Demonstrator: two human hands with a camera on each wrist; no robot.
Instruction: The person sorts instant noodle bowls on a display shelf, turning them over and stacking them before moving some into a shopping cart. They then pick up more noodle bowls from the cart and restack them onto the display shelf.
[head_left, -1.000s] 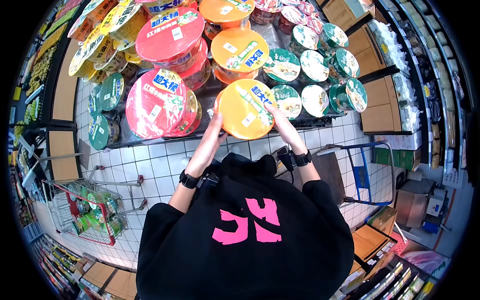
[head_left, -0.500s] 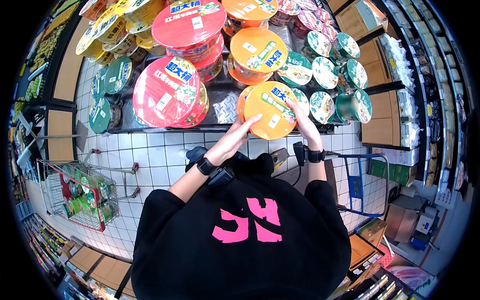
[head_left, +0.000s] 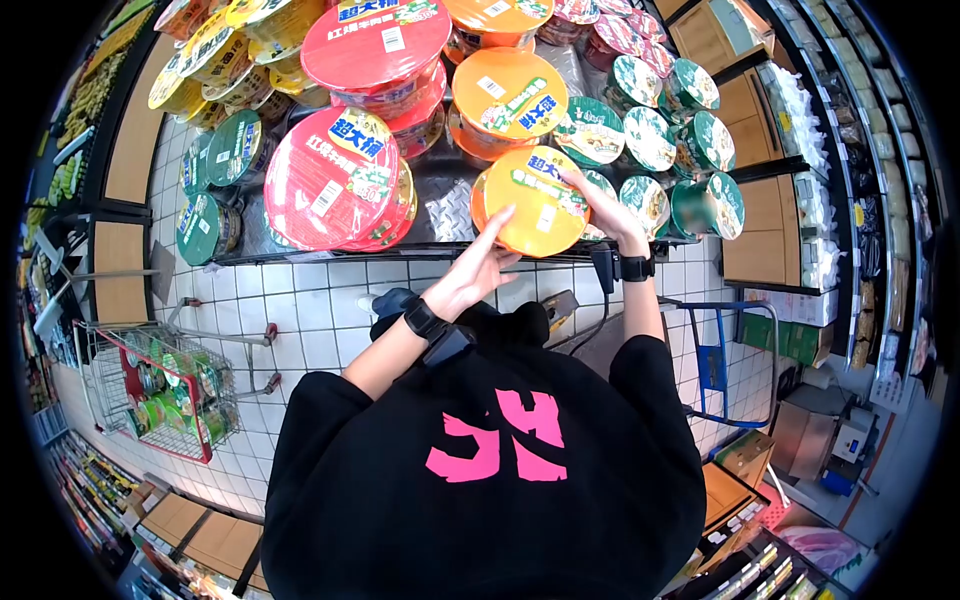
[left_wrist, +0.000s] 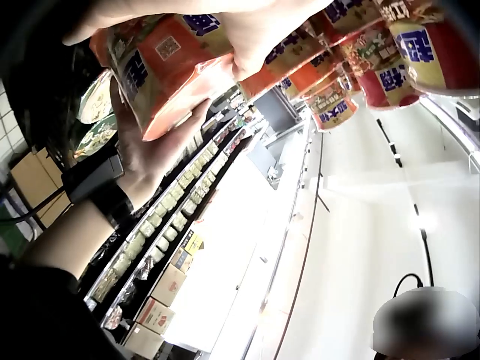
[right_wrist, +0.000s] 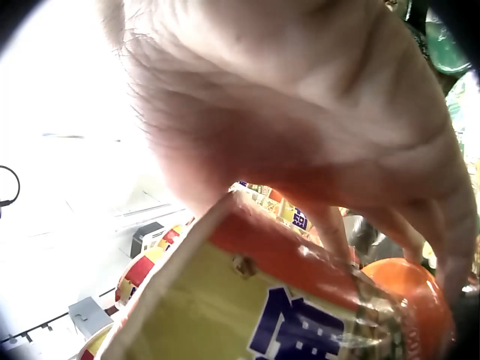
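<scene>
Both hands hold an orange-lidded instant noodle bowl (head_left: 535, 220) at the display's front edge. My left hand (head_left: 475, 280) is at its near left side, thumb at the lid's rim and other fingers lower down. On the far right side my right hand (head_left: 612, 215) grips it, thumb on the lid, fingers curled round the wall in the right wrist view. A second orange rim peeks out beneath it on the left. Just behind stands a stack of orange bowls (head_left: 508, 95). To the left is a stack of red bowls (head_left: 330, 180).
Green-lidded bowls (head_left: 650, 140) fill the display's right side, with yellow bowls (head_left: 215, 55) at the far left. Bare metal plate (head_left: 447, 210) shows beside the red stack. A shopping cart (head_left: 165, 390) stands left behind, and a blue-framed trolley (head_left: 712, 365) to the right.
The view has shifted, with the display appearing further right. Over the last half second the orange bowl moved slightly forward onto the display, and my left hand sits lower on its near side.
</scene>
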